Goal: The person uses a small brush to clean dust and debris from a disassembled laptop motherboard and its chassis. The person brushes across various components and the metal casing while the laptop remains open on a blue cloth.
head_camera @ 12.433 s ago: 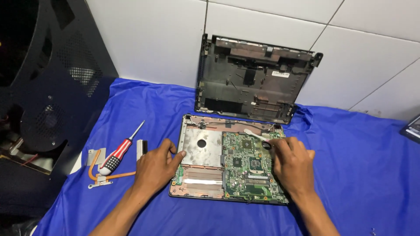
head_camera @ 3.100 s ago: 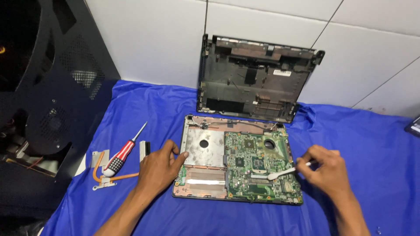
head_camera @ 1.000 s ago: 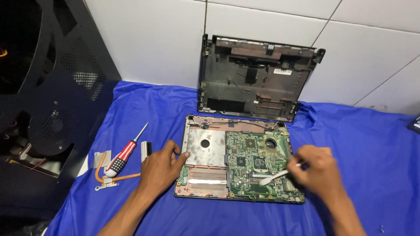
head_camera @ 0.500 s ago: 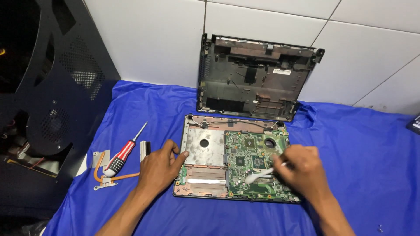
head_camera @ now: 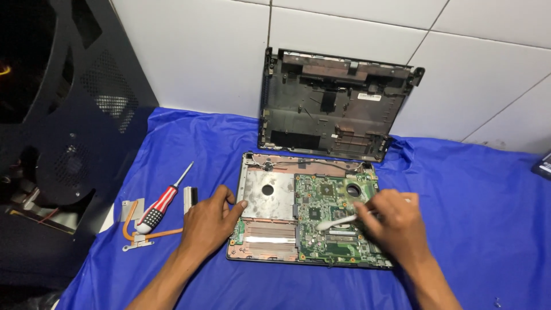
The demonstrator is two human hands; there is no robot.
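Note:
An opened laptop base (head_camera: 267, 194) lies on the blue cloth, its green motherboard (head_camera: 328, 198) exposed on the right half. My left hand (head_camera: 210, 221) rests on the base's left edge, fingers spread on the metal plate. My right hand (head_camera: 395, 225) grips a small white brush (head_camera: 337, 222), its tip touching the middle of the motherboard.
A black laptop bottom cover (head_camera: 333, 106) leans against the tiled wall behind. A red-handled screwdriver (head_camera: 162, 201) and a copper heat pipe (head_camera: 138, 227) lie left of my left hand. A black perforated case (head_camera: 63, 103) stands at the left. The blue cloth (head_camera: 476, 218) extends right.
My right hand has moved the white brush leftward across the motherboard, from its right edge toward the middle. My left hand has stayed on the base's left edge.

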